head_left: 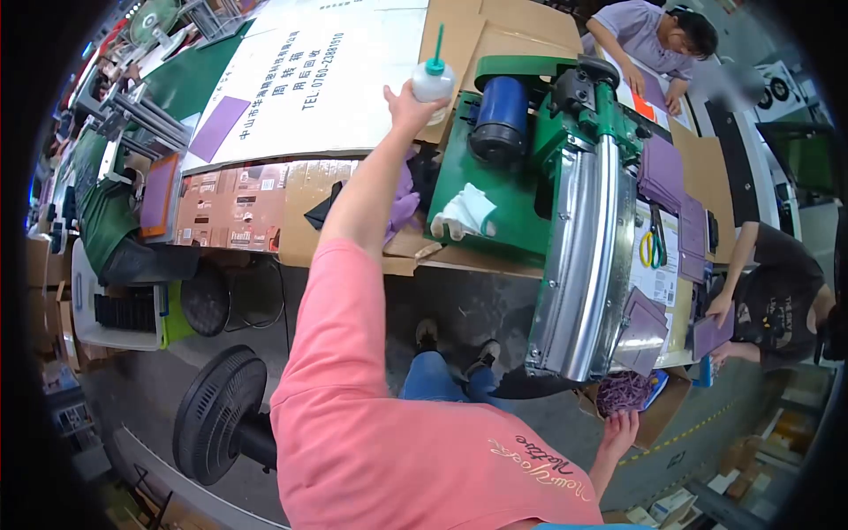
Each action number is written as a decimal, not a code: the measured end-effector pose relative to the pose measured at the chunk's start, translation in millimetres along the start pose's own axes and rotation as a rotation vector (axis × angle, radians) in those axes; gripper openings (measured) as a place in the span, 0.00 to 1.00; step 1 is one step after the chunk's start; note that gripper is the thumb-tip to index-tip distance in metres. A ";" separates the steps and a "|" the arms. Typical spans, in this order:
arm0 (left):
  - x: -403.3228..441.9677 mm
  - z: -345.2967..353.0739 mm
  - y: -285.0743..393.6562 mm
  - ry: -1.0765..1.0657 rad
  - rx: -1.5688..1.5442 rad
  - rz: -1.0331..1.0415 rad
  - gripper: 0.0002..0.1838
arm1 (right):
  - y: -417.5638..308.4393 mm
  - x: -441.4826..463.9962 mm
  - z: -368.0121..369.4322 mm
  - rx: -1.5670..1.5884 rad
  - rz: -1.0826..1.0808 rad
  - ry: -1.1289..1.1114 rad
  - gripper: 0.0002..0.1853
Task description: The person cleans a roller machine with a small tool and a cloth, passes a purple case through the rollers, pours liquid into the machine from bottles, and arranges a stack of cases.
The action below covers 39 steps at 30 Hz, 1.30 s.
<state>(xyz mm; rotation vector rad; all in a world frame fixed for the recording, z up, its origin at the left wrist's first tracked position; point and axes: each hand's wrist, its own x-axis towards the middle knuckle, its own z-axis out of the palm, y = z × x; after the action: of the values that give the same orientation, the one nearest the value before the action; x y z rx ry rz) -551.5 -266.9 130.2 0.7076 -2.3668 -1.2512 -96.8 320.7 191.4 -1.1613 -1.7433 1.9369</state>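
Note:
My left hand (413,110) is stretched forward, its fingers around the lower part of a translucent squeeze bottle (433,81) with a green nozzle. The bottle is upright at the edge of the white printed board (300,88). Low on the right, my right hand (621,431) has its fingers against a tangled clump of thin purple strips (624,393), apparently gripping it. The clump is over or in an open cardboard box (669,408); part of the grip is hidden. Between the hands stands a green machine with a long shiny metal roller (594,256) and a blue motor (502,115).
A crumpled white cloth (465,212) lies on the machine base. Purple sheets (661,170), yellow-handled scissors (649,249) and more sheets (642,331) are right of the roller. Two co-workers (654,40) handle sheets there. A black fan (221,411) stands at left.

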 end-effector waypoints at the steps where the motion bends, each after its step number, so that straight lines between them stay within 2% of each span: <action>1: 9.7 16.1 -10.4 -0.047 0.001 -0.006 0.49 | -1.9 -9.3 -0.2 -0.017 0.039 0.086 0.26; 2: 15.2 21.5 -21.4 -0.084 0.015 -0.020 0.48 | -2.4 -16.8 2.4 -0.040 0.087 0.158 0.25; 4: 11.9 30.7 -24.6 0.029 -0.025 -0.003 0.48 | 1.1 -26.5 5.8 -0.032 0.079 0.148 0.24; 7: -2.8 9.9 -4.5 -0.038 -0.051 -0.040 0.45 | 11.8 -28.1 14.6 -0.056 0.091 0.097 0.24; 12: 1.5 12.4 -9.8 -0.125 0.324 -0.078 0.46 | 31.6 0.9 19.2 0.012 0.102 -0.025 0.23; 15: -9.2 2.0 -10.4 -0.148 0.330 -0.088 0.42 | 18.4 -11.9 53.7 -0.003 0.129 0.020 0.22; 17: -19.5 4.3 -27.3 0.080 0.323 0.025 0.30 | 21.1 -6.5 51.3 -0.015 0.147 -0.045 0.21; 19: -49.0 -22.5 -19.9 0.177 0.059 0.153 0.16 | 37.0 11.1 37.3 -0.002 0.168 -0.100 0.20; 22: -100.7 -53.6 -15.9 0.168 -0.080 0.118 0.14 | 41.4 8.2 46.9 0.004 0.226 -0.110 0.20; 25: -162.5 -86.0 -21.9 0.180 -0.085 0.158 0.18 | 55.2 14.2 60.5 0.034 0.242 -0.145 0.18; 27: -202.3 -87.5 -57.5 0.283 -0.194 0.189 0.14 | 69.3 30.6 70.8 0.057 0.232 -0.247 0.16; 28: -227.9 -97.2 -62.0 0.223 -0.204 0.186 0.14 | 73.3 33.9 64.2 0.065 0.223 -0.258 0.15; 30: -277.7 -117.0 -70.7 0.244 -0.135 0.077 0.06 | 55.6 28.1 87.0 -0.008 0.202 -0.308 0.18; 31: -305.7 -115.3 -68.2 0.288 -0.348 0.032 0.10 | 39.3 18.5 105.6 -0.064 0.181 -0.304 0.19; 32: -333.9 -120.2 -79.5 0.285 -0.260 -0.081 0.11 | 32.4 17.3 112.1 -0.023 0.162 -0.372 0.19; 33: -358.1 -122.4 -113.9 0.226 -0.126 -0.051 0.09 | 20.8 19.5 120.4 -0.056 0.151 -0.409 0.19; 34: -386.1 -124.6 -112.4 0.137 -0.271 -0.169 0.08 | 28.1 36.6 116.2 -0.078 0.143 -0.445 0.18; 35: -409.9 -122.8 -110.2 0.099 -0.202 -0.191 0.09 | 21.9 40.7 118.7 -0.034 0.101 -0.504 0.18; 36: -434.0 -115.9 -107.9 0.032 -0.366 -0.293 0.09 | 22.2 52.5 117.4 -0.059 0.091 -0.515 0.17; 38: -469.6 -102.8 -126.1 -0.028 -0.283 -0.362 0.09 | 33.2 88.8 100.4 -0.103 0.029 -0.511 0.16; 39: -483.6 -94.9 -127.8 -0.051 -0.251 -0.505 0.08 | 30.6 102.4 92.8 -0.170 -0.033 -0.477 0.16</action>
<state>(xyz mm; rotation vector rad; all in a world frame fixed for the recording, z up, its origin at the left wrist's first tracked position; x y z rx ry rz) -78.5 -106.6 31.4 1.2476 -2.0773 -1.7466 -219.1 318.8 120.2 -0.7455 -2.1801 2.2122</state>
